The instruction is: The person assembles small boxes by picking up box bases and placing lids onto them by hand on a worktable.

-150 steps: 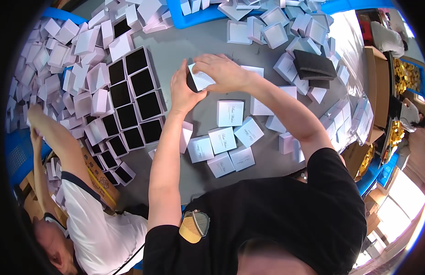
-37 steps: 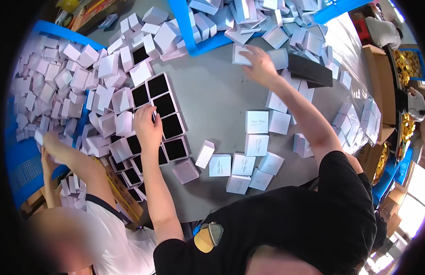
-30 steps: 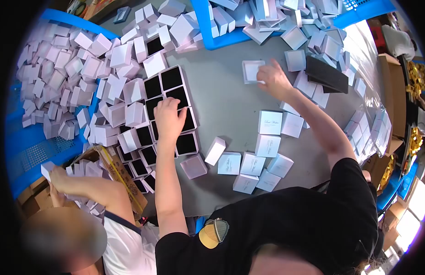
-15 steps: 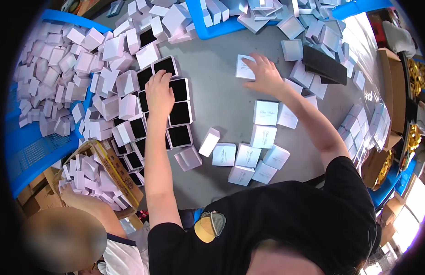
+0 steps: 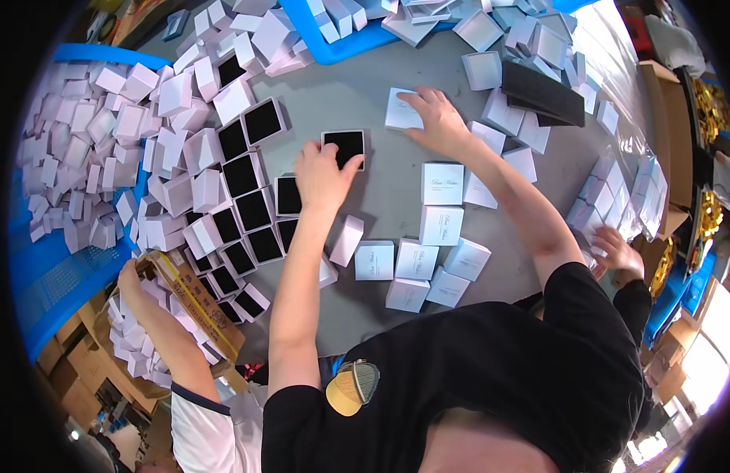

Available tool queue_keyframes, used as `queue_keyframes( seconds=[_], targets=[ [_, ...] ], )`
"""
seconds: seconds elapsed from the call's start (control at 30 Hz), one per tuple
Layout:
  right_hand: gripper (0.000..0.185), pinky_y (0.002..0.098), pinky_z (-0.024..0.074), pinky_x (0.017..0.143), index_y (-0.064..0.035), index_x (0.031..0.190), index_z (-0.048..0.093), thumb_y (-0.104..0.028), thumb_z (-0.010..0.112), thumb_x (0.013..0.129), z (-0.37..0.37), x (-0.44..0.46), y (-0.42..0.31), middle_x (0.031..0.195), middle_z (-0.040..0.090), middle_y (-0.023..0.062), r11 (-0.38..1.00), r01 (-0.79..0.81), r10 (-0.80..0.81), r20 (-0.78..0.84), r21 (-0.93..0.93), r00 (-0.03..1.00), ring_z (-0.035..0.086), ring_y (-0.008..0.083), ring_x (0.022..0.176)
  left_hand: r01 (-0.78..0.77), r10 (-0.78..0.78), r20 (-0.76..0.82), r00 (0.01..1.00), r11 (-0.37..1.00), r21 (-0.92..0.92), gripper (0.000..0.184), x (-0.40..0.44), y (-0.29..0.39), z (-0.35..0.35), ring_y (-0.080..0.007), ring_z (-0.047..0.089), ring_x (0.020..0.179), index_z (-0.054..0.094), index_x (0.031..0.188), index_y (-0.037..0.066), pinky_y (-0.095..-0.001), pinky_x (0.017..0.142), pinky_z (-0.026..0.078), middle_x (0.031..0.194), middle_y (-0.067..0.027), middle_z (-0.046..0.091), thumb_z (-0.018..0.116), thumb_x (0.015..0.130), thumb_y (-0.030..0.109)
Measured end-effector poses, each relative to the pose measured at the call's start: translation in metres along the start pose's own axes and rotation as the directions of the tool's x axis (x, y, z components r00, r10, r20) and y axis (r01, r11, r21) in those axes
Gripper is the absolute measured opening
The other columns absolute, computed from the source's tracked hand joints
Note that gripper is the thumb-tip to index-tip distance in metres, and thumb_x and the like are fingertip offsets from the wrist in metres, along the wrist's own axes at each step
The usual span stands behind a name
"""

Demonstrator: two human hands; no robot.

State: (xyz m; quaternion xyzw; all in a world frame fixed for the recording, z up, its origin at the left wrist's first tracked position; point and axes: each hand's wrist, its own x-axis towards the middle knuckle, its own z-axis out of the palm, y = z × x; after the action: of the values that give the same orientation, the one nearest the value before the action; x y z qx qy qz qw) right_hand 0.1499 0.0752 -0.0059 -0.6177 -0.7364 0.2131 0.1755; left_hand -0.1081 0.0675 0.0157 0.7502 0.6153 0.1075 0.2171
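My left hand point(image 5: 327, 175) grips a small white box with a black insert point(image 5: 344, 147), its thumb and fingers on the near sides. Over a white box with printed lettering point(image 5: 401, 110), my right hand point(image 5: 443, 124) has its fingers and thumb at the right edge. Other black-lined boxes point(image 5: 262, 244) stand in rows left of my left hand; part of one point(image 5: 287, 195) shows beside its wrist. Several printed white boxes point(image 5: 442, 184) sit below my right hand. A plain white box point(image 5: 347, 240) lies tilted between the two groups.
Loose white boxes fill a blue crate point(image 5: 81, 252) at left and heap up beside it. Another blue crate point(image 5: 333, 54) stands at the back. A co-worker's hand point(image 5: 131, 282) reaches into a cardboard carton point(image 5: 195, 303); another person's hand point(image 5: 618, 252) touches bagged boxes point(image 5: 605, 193) at right.
My left hand has moved right, bringing a black-lined box away from the rows. My right hand stays at the printed box. Another person's hand has appeared at right, and the view has shifted slightly.
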Motion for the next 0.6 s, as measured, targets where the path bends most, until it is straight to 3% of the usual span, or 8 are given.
queue_keyframes(
  seconds=[0.03,0.1,0.17,0.23,0.27,0.37,0.4,0.6],
  targets=[
    [0.067,0.0452,0.0425,0.107,-0.0142,0.136,0.054,-0.016,0.079,0.074,-0.004,0.002,0.002,0.135,0.052,0.0193,0.996,-0.043,0.043,0.002,0.077,0.999,0.048,0.0379,0.127,0.048,-0.050,-0.002,0.999,0.981,-0.189,0.041,0.002,0.006,0.008,-0.0430,0.051,0.121,0.069,0.101,0.004,-0.0450,0.102,0.043,0.129,-0.0226,0.054,0.082,0.073,0.032],
    [0.068,0.0436,0.0434,0.106,-0.0147,0.137,0.055,-0.016,0.079,0.073,-0.011,0.008,0.005,0.135,0.054,0.0173,0.922,-0.195,0.171,0.102,0.335,0.980,0.050,0.0354,0.127,-0.154,0.161,0.018,0.987,0.969,-0.192,0.043,0.007,0.005,0.009,-0.0418,0.052,0.122,0.067,0.105,0.004,-0.0439,0.101,0.045,0.135,-0.0222,0.051,0.083,0.070,0.022],
    [0.070,0.0415,0.0441,0.105,-0.0158,0.138,0.055,-0.018,0.081,0.072,-0.016,0.021,0.004,0.135,0.055,0.0147,0.671,-0.409,0.262,0.318,0.619,0.911,0.051,0.0322,0.127,-0.258,0.277,0.030,0.961,0.926,-0.276,0.049,0.016,-0.004,0.015,-0.0404,0.052,0.123,0.064,0.110,0.004,-0.0426,0.101,0.046,0.137,-0.0219,0.049,0.084,0.067,0.014],
    [0.072,0.0400,0.0440,0.106,-0.0181,0.139,0.054,-0.019,0.081,0.072,-0.010,0.032,0.003,0.138,0.054,0.0121,0.754,-0.307,0.124,0.334,0.580,0.934,0.051,0.0292,0.128,-0.259,0.304,0.040,0.952,0.867,-0.426,0.059,0.026,-0.019,0.034,-0.0388,0.053,0.122,0.060,0.116,0.005,-0.0412,0.100,0.047,0.137,-0.0217,0.050,0.085,0.063,0.007],
    [0.073,0.0393,0.0439,0.106,-0.0192,0.140,0.053,-0.020,0.081,0.072,-0.006,0.036,0.001,0.140,0.053,0.0108,0.788,-0.251,0.053,0.345,0.562,0.937,0.051,0.0277,0.128,-0.230,0.291,0.032,0.956,0.816,-0.530,0.083,0.027,-0.022,0.041,-0.0350,0.059,0.115,0.047,0.134,0.008,-0.0386,0.095,0.050,0.135,-0.0196,0.052,0.085,0.061,0.003],
    [0.072,0.0404,0.0422,0.108,-0.0211,0.139,0.055,-0.019,0.080,0.072,-0.003,0.042,-0.020,0.141,0.052,0.0114,0.860,-0.097,-0.096,0.345,0.501,0.933,0.050,0.0291,0.130,-0.040,0.125,0.083,0.989,0.754,-0.656,0.099,0.028,-0.013,0.038,-0.0288,0.064,0.106,0.032,0.147,0.011,-0.0364,0.088,0.054,0.133,-0.0175,0.054,0.084,0.062,0.003],
    [0.070,0.0432,0.0404,0.111,-0.0219,0.137,0.056,-0.017,0.079,0.072,0.002,0.042,-0.023,0.144,0.049,0.0125,0.902,0.091,-0.215,0.256,0.422,0.942,0.048,0.0307,0.132,-0.094,0.142,0.017,0.990,0.737,-0.670,0.108,0.030,-0.014,0.042,-0.0248,0.066,0.098,0.022,0.153,0.012,-0.0370,0.084,0.056,0.131,-0.0171,0.055,0.082,0.064,0.002],
    [0.069,0.0436,0.0407,0.111,-0.0248,0.136,0.056,-0.015,0.080,0.072,-0.003,0.031,-0.037,0.145,0.045,0.0119,0.896,0.444,-0.435,0.256,0.029,0.863,0.045,0.0333,0.134,-0.093,0.130,0.012,0.991,0.766,-0.636,0.114,0.029,-0.017,0.048,-0.0258,0.067,0.099,0.017,0.155,0.010,-0.0355,0.086,0.055,0.134,-0.0174,0.053,0.085,0.063,0.003]
  ],
)
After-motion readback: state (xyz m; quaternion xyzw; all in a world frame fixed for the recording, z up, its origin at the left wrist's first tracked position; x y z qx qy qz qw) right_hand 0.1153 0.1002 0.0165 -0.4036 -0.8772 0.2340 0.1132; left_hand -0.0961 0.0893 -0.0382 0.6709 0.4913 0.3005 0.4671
